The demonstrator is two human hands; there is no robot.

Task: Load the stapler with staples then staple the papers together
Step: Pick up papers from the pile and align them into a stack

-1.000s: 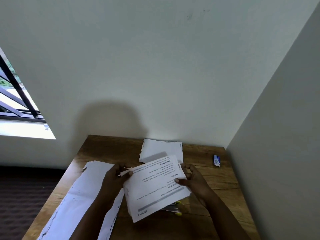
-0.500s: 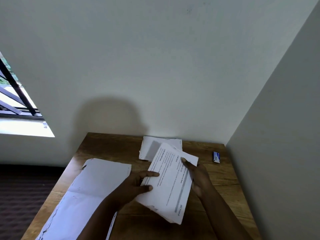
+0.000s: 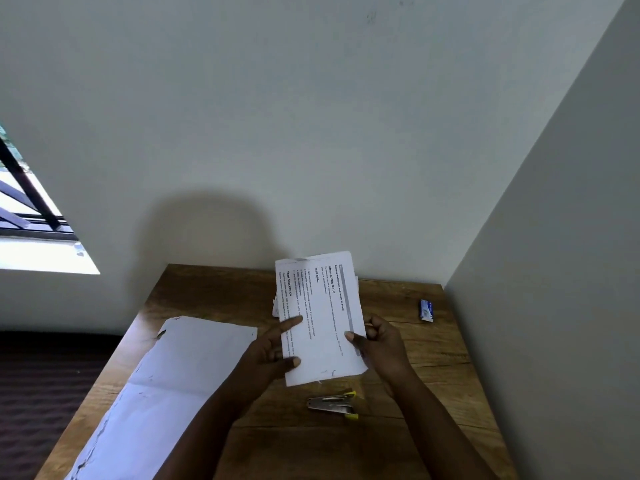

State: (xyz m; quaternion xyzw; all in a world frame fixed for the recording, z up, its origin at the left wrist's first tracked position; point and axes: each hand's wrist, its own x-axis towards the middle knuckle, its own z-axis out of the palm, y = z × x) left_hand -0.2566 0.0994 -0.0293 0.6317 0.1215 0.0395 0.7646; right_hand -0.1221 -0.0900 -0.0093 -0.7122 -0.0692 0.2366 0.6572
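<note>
Head view: small blue-and-white staple box (image 3: 426, 310) lies at the far right of the wooden worktop (image 3: 433, 368), near the side wall (image 3: 554, 271), well apart from everything else; can't tell whether it is open or what is inside (too small).

Papers (image 3: 323, 320) are held up off the worktop in both hands, roughly centre. They are white and printed, with the text running sideways, a grey bar along the right edge, and the near bottom edge slightly ragged. Edges of further sheets peek out on the left side behind the front sheet, not squared up.

Left hand (image 3: 268, 355) grip: closed on the papers' left edge, thumb on the front near the bottom corner, index finger stretched across the printed face. Right hand (image 3: 381, 344) grip: closed on the papers' right edge, thumb on the front over the grey bar, the other fingers curled behind.

Stapler (image 3: 333, 403) (silver metal, yellow ends) lies flat on the worktop just below the papers, between the two forearms, neither hand touching it. Its arms look splayed apart at the right end; loaded or not, can't tell.

A large white creased sheet (image 3: 166, 386) lies flat on the left part of the worktop, running off its near-left edge, with torn spots along its left side. A barred window (image 3: 24, 209) is at far left.
</note>
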